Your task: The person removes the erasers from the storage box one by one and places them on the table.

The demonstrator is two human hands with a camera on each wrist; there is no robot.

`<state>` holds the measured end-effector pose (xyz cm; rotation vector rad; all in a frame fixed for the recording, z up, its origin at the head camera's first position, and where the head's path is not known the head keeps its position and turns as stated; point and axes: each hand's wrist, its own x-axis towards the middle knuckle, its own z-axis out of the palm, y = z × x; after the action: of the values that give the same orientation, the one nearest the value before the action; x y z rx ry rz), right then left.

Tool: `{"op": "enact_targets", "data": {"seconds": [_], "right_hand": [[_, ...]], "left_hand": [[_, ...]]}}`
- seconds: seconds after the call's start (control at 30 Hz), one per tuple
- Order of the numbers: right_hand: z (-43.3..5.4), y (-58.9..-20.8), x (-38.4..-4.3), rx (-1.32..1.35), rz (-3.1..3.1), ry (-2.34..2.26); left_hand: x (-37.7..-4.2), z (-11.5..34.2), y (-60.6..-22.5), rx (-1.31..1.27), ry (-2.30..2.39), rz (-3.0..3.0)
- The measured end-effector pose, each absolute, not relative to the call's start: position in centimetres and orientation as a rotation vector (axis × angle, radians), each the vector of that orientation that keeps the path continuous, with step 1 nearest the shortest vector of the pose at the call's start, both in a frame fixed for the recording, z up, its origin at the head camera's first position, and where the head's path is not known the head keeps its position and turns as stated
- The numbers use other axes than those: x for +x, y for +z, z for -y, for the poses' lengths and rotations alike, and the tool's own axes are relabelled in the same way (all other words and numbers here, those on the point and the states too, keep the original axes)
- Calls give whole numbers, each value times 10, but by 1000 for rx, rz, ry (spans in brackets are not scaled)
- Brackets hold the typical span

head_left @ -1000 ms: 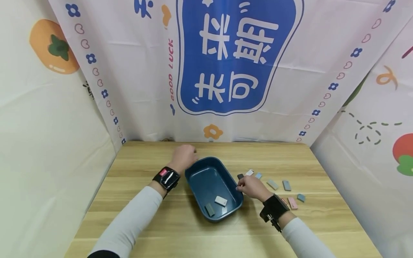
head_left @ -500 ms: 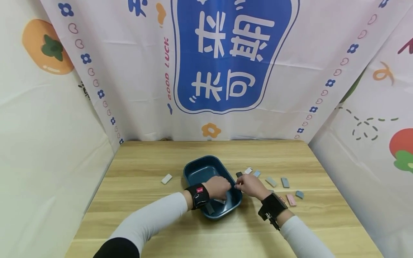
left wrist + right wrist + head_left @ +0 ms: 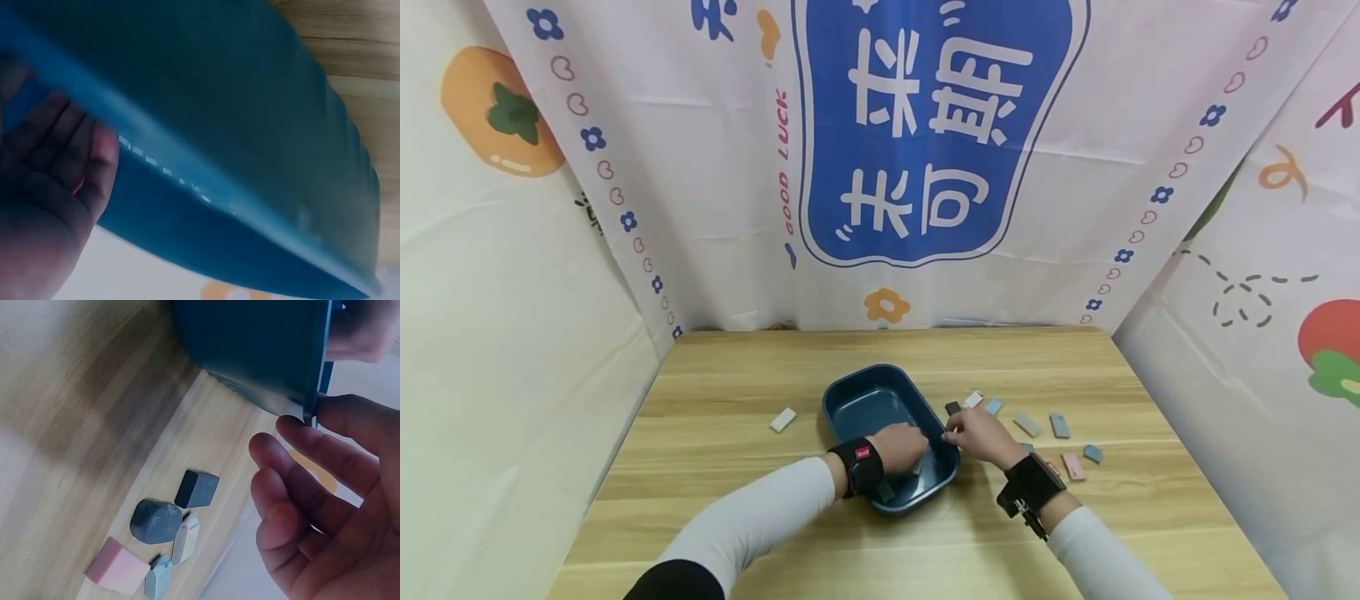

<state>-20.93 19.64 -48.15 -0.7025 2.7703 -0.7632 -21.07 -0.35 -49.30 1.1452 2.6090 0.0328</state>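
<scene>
A dark blue plastic basin (image 3: 868, 408) stands on the table. My left hand (image 3: 901, 447) reaches down into its near part, over a few small blocks. In the left wrist view my left hand (image 3: 53, 169) has bent fingers, the tips partly behind the basin's rim (image 3: 169, 159); I cannot tell whether it holds a block. A dark block (image 3: 886, 489) lies at the basin's near end, partly covered by the left wrist. My right hand (image 3: 985, 437) pinches the basin's right rim; the right wrist view shows the thumb (image 3: 350, 415) and index finger closing on that edge, other fingers curled free.
Right of the basin lie several small eraser-like blocks: a black one (image 3: 952, 408), a white one (image 3: 973, 399), a pale green one (image 3: 1026, 424), a blue-grey one (image 3: 1059, 426) and a pink one (image 3: 1073, 466). A white block (image 3: 782, 419) lies left of the basin. A curtain (image 3: 737, 250) hangs behind.
My left hand has come from beyond the basin's left rim down into the basin, then drawn back slightly. The white block at left has come into sight. The right hand stays at the rim.
</scene>
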Motion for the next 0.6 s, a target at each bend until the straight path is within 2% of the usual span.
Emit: {"op": "enact_targets", "data": {"seconds": [0.1, 0.17, 0.33, 0.43, 0.6], "right_hand": [[-196, -485, -210, -707, -2770, -777], [-196, -486, -210, -705, -2771, -778], [-196, -487, -209, -702, -2795, -775], [-195, -487, -207, -707, -2789, -791], [-196, -489, -204, -697, -2771, -814]], "left_hand": [[-220, 19, -482, 1094, 184, -2677], [-227, 34, -460, 1015, 295, -2748], [-238, 94, -411, 680, 530, -2882], [-235, 135, -412, 509, 559, -2905], [-212, 173, -447, 367, 558, -2859]]}}
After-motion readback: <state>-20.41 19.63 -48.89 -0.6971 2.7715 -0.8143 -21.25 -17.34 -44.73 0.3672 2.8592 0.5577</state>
